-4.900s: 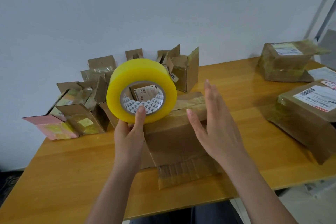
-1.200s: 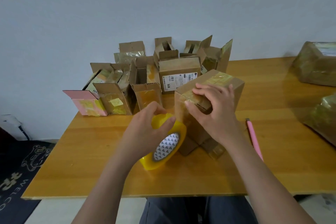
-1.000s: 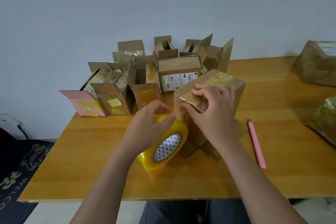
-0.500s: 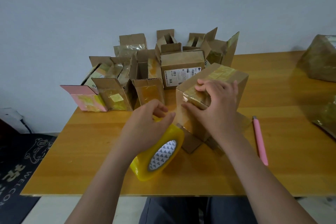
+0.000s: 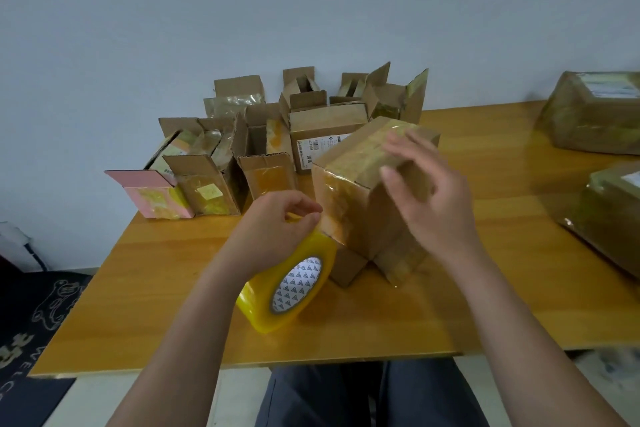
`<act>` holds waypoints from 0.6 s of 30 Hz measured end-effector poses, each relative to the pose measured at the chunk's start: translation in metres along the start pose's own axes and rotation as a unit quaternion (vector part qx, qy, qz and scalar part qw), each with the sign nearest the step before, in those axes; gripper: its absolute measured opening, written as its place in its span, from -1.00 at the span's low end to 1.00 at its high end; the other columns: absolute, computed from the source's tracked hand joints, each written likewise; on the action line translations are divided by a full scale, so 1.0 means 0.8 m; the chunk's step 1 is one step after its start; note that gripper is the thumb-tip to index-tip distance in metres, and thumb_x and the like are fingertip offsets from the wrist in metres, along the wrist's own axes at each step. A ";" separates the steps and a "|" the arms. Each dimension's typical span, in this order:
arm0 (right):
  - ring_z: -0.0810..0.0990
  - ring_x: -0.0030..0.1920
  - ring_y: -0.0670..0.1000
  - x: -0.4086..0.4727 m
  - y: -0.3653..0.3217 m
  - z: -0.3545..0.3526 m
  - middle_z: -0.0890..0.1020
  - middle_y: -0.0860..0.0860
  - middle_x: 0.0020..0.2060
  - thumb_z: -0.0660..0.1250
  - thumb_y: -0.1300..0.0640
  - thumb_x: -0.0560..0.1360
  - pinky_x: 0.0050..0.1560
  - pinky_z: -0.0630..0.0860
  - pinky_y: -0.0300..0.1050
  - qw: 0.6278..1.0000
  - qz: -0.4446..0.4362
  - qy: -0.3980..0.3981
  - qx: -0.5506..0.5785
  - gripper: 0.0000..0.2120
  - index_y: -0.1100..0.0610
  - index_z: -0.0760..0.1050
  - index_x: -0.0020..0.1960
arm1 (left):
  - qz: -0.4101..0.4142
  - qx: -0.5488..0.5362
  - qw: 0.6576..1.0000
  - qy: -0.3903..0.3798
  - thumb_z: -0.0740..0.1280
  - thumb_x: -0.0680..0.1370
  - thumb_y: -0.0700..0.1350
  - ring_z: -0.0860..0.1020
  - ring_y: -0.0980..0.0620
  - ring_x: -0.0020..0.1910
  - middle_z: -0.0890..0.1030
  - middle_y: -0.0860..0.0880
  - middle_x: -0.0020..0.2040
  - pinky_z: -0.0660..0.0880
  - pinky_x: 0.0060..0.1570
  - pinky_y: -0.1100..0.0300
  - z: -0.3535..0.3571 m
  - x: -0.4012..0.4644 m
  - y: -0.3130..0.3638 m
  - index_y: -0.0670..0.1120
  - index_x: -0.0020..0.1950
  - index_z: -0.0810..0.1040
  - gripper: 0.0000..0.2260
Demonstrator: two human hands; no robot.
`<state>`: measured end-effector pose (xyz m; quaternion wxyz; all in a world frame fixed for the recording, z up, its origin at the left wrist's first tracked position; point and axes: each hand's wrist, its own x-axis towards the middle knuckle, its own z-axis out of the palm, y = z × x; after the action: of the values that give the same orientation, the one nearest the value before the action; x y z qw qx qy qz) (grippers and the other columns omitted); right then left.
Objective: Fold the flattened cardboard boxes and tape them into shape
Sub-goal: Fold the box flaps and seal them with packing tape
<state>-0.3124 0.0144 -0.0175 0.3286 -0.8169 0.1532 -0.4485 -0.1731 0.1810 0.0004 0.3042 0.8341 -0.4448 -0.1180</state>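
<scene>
While my left hand [image 5: 273, 229] curls over the top of the yellow tape roll [image 5: 289, 284], gripping it on edge on the wooden table [image 5: 166, 288] just left of the cardboard box [image 5: 356, 191], my right hand [image 5: 429, 204] hovers blurred beside the box's right face, fingers spread and holding nothing. The box stands mid-table, taped along its top, bottom flaps splayed.

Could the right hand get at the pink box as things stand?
Probably not directly. The pink box sits far left; the left hand with the tape roll and the box being taped lie between it and the right hand.
</scene>
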 end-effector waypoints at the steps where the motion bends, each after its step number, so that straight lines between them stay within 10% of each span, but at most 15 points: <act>1: 0.43 0.35 -0.14 -0.008 0.006 -0.016 0.58 -0.17 0.20 0.34 0.10 0.57 0.41 0.27 -0.08 0.998 -0.007 0.059 0.002 -0.79 0.09 0.60 0.19 | 0.002 0.002 1.000 0.005 0.30 0.61 -0.05 0.53 0.25 0.02 0.61 0.14 0.04 0.43 -0.05 0.36 0.001 0.001 0.001 0.03 0.17 0.61 -0.83; 4: 0.57 0.10 0.08 -0.034 0.053 -0.059 0.65 -0.05 -0.02 0.32 0.31 0.53 0.13 0.39 -0.19 0.979 0.032 0.122 -0.158 -0.82 0.12 0.64 0.03 | -0.003 -0.002 1.000 0.020 0.32 0.60 -0.07 0.55 0.22 -0.01 0.62 0.12 0.01 0.45 -0.07 0.33 0.004 0.002 0.003 0.02 0.13 0.62 -0.85; 12: 0.30 0.09 0.06 -0.082 0.121 -0.082 0.38 0.02 -0.02 0.24 0.20 0.58 -0.16 0.25 -0.15 0.882 0.089 -0.219 -0.408 -0.61 -0.08 0.50 0.36 | -0.022 -0.002 0.999 0.046 0.36 0.57 -0.08 0.57 0.20 -0.07 0.64 0.12 -0.08 0.38 -0.19 0.37 0.009 0.005 0.010 0.04 0.03 0.63 -0.92; 18: 0.38 -0.06 0.04 -0.073 0.114 -0.084 0.48 -0.07 -0.25 0.48 0.14 0.38 -0.14 0.24 -0.11 0.870 0.026 -0.206 -0.446 -0.88 -0.03 0.63 -0.11 | -0.046 -0.004 0.997 0.070 0.38 0.56 -0.08 0.59 0.17 -0.08 0.65 0.10 -0.10 0.37 -0.23 0.37 0.009 -0.001 0.013 0.05 -0.04 0.60 -0.97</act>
<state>-0.3969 -0.0476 -0.0900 -0.0353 -0.9462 0.2871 -0.1447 -0.1837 0.1741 0.0013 0.3322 0.8584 -0.3835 -0.0754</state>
